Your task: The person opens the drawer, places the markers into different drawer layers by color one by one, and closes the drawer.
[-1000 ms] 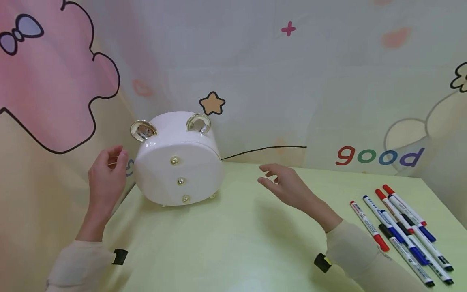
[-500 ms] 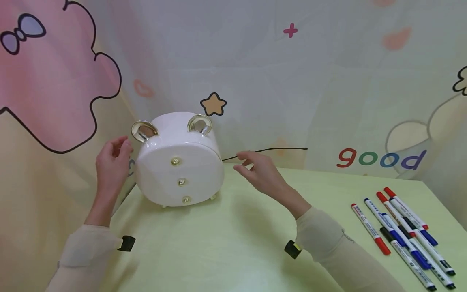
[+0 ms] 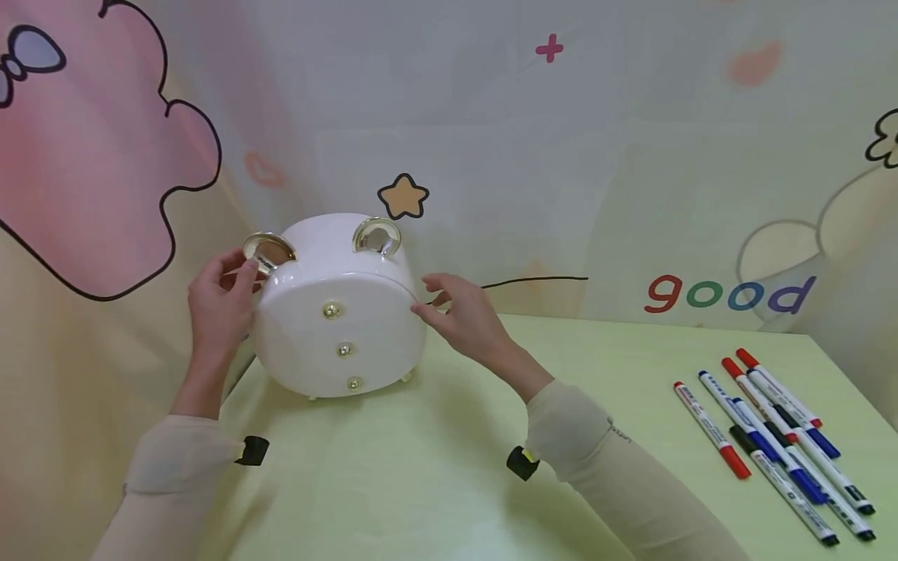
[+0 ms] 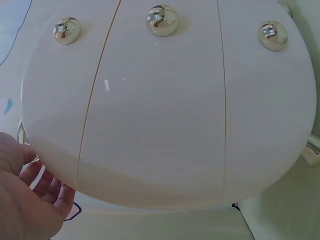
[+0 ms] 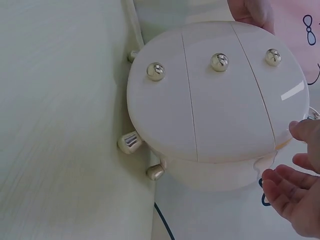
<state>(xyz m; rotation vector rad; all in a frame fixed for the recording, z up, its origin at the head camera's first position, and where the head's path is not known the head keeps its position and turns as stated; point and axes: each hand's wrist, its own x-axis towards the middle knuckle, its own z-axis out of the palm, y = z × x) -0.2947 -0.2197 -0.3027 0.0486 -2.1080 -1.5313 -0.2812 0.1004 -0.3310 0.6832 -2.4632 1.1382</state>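
A glossy white drawer box [image 3: 302, 343] stands on the table, with gold ears on top, round gold knobs [image 3: 332, 310] down its front and short gold feet. Seams between its drawer fronts show in the left wrist view. My left hand [image 3: 223, 315] is at the box's left side, fingertips right at the edge just under the left ear [image 3: 270, 249]. On the opposite side my right hand [image 3: 466, 319] reaches in, thumb and fingers spread apart around the upper right edge. In the right wrist view, the right fingers [image 5: 285, 187] are loosely bent beside the box, holding nothing.
Several whiteboard markers [image 3: 772, 444] with red, blue and black caps lie in a loose group on the right of the pale green table [image 3: 393, 483]. Behind stands a printed cloth backdrop [image 3: 477, 156] with a star and the word "good".
Both hands have moved inward to the drawer box, the right hand travelling left over the table and the left hand moving slightly right to the left ear. The box stays in place.
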